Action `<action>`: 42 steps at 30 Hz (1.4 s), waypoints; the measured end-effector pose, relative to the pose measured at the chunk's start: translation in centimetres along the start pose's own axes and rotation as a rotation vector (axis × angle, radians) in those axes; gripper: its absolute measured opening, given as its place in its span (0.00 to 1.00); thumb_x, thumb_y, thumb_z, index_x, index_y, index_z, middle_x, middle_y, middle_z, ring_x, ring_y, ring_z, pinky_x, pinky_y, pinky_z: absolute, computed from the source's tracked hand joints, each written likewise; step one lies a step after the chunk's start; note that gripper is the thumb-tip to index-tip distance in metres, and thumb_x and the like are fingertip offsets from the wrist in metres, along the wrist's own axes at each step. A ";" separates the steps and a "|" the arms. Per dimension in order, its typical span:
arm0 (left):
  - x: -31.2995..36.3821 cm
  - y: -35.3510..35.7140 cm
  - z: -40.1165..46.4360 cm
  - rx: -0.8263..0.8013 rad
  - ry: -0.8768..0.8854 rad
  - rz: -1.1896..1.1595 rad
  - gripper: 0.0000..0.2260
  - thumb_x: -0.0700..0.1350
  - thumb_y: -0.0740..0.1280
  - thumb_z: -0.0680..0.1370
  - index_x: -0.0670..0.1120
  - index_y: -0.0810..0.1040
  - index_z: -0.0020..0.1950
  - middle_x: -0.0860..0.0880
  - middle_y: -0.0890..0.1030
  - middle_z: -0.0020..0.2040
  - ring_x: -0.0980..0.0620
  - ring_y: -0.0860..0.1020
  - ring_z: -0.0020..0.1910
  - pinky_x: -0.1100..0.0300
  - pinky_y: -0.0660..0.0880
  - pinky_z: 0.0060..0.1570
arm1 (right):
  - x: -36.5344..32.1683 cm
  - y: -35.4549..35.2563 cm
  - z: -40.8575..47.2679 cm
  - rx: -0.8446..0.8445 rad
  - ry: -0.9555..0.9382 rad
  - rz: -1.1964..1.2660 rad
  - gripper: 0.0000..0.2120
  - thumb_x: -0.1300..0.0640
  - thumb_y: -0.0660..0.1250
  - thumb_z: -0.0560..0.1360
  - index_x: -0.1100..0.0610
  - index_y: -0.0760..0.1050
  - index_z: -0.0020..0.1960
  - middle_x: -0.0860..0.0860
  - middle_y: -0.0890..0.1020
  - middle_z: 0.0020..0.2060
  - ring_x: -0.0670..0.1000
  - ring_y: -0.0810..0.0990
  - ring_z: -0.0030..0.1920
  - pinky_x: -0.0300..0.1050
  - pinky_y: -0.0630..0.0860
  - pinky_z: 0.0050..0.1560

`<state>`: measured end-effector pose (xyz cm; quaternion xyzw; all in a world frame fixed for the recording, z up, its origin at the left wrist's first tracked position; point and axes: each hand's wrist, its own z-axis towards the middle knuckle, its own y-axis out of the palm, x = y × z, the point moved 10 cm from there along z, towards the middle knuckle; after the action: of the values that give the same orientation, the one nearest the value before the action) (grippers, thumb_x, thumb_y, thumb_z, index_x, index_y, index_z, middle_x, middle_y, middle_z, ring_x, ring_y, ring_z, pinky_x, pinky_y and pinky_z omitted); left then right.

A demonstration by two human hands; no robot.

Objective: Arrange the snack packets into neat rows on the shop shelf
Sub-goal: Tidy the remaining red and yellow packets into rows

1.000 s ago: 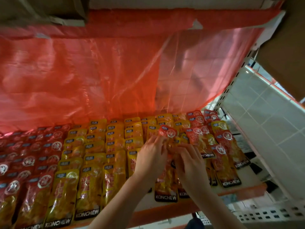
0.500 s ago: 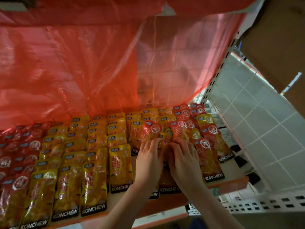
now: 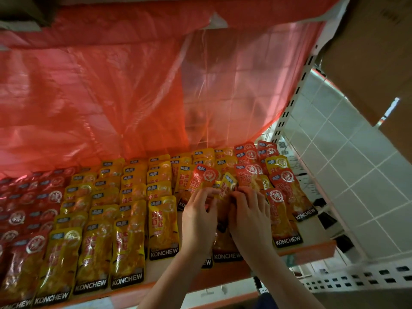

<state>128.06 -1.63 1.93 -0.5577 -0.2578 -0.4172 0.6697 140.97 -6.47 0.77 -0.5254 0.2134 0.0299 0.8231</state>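
Note:
Snack packets labelled KONCHEW lie flat on the shop shelf (image 3: pixel 312 249). Yellow packets (image 3: pixel 124 239) fill several overlapping rows in the middle, red packets (image 3: pixel 26 210) the left side. More red packets (image 3: pixel 287 192) lie at the right end. My left hand (image 3: pixel 198 221) and my right hand (image 3: pixel 250 217) meet side by side over a loose pile right of centre. The left fingers curl round the lower edge of a red packet (image 3: pixel 204 177) that tilts up. The right fingers pinch a small yellow packet (image 3: pixel 227 185) next to it. Packets under both palms are hidden.
A translucent red plastic sheet (image 3: pixel 133 97) hangs behind the shelf. A white perforated upright (image 3: pixel 294 97) and white tiled wall (image 3: pixel 356 175) stand to the right. A brown cardboard box (image 3: pixel 374 52) overhangs at top right. A lower white perforated shelf (image 3: pixel 356 277) shows below right.
Both hands stayed together over the same pile and lifted the red and yellow packets slightly. My view has shifted, so the shelf appears further left and lower.

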 end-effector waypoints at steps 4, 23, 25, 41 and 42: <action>-0.2 -2.4 0.3 0.068 -0.112 -0.128 0.15 0.36 0.66 0.75 0.57 0.73 0.43 0.59 0.78 0.42 0.61 0.77 0.43 0.71 0.74 0.42 | 0.3 0.0 0.0 0.010 0.011 0.028 0.17 0.49 0.53 0.76 0.56 0.74 0.55 0.52 0.76 0.55 0.56 0.72 0.57 0.55 0.73 0.56; -6.2 -8.5 -2.7 -0.247 -0.324 -0.235 0.16 0.32 0.64 0.76 0.48 0.73 0.60 0.47 0.79 0.43 0.55 0.80 0.40 0.62 0.79 0.36 | -8.8 3.4 -0.8 -0.447 0.192 0.888 0.25 0.57 0.66 0.76 0.55 0.60 0.70 0.41 0.75 0.49 0.33 0.77 0.45 0.32 0.77 0.40; -7.0 -9.6 -2.7 -0.215 -0.272 -0.056 0.13 0.35 0.65 0.76 0.49 0.75 0.58 0.54 0.80 0.42 0.61 0.80 0.40 0.67 0.77 0.35 | -9.4 3.6 -1.0 -0.421 0.135 0.783 0.26 0.57 0.66 0.76 0.54 0.60 0.70 0.41 0.77 0.47 0.33 0.78 0.44 0.32 0.77 0.41; -7.6 -12.1 -2.1 -0.148 0.078 0.386 0.16 0.33 0.69 0.71 0.45 0.78 0.57 0.50 0.80 0.51 0.49 0.78 0.50 0.53 0.78 0.46 | -13.0 5.5 -2.9 -0.262 -0.116 0.182 0.27 0.52 0.73 0.70 0.56 0.69 0.66 0.50 0.74 0.57 0.52 0.70 0.59 0.41 0.65 0.60; -7.5 -12.1 -2.1 -0.156 0.103 0.403 0.16 0.32 0.70 0.70 0.45 0.79 0.56 0.49 0.81 0.51 0.48 0.78 0.49 0.52 0.78 0.45 | -13.0 5.4 -2.9 -0.256 -0.099 0.174 0.29 0.51 0.72 0.71 0.56 0.67 0.68 0.50 0.73 0.59 0.52 0.70 0.61 0.41 0.63 0.61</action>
<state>113.69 -2.01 1.73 -0.6259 -0.0733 -0.3216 0.7067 126.80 -4.30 0.14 -0.6034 0.2116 0.1537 0.7534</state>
